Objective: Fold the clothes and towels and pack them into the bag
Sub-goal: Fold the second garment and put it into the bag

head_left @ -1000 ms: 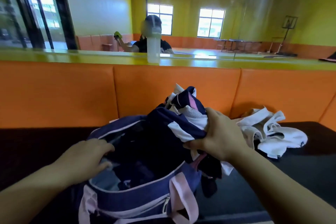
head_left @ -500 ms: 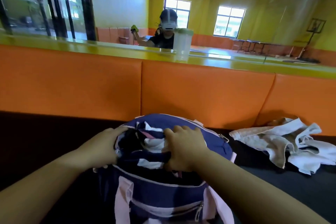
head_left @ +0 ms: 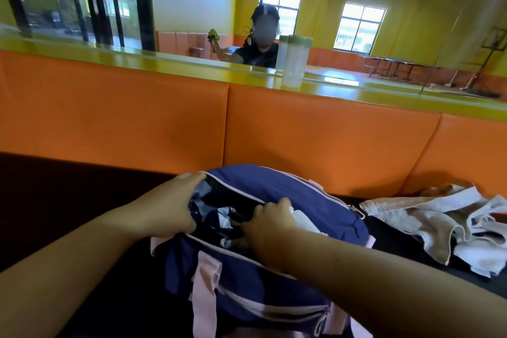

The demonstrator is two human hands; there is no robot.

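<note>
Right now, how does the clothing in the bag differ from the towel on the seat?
The clothing is navy and white; the towel is pale white and grey. The clothing sits inside the open bag, gripped by the right hand; the towel lies outside it on the dark seat, untouched. Both look bunched, not neatly folded.

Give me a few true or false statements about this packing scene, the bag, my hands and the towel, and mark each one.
1. The bag is zipped shut. False: its top is open, with clothes showing inside.
2. The left hand grips the bag's rim. True.
3. A light towel lies on the seat to the right of the bag. True.
4. The right hand holds the bottle. False: it curls on the clothes in the bag; the bottle stands on the ledge.
</note>
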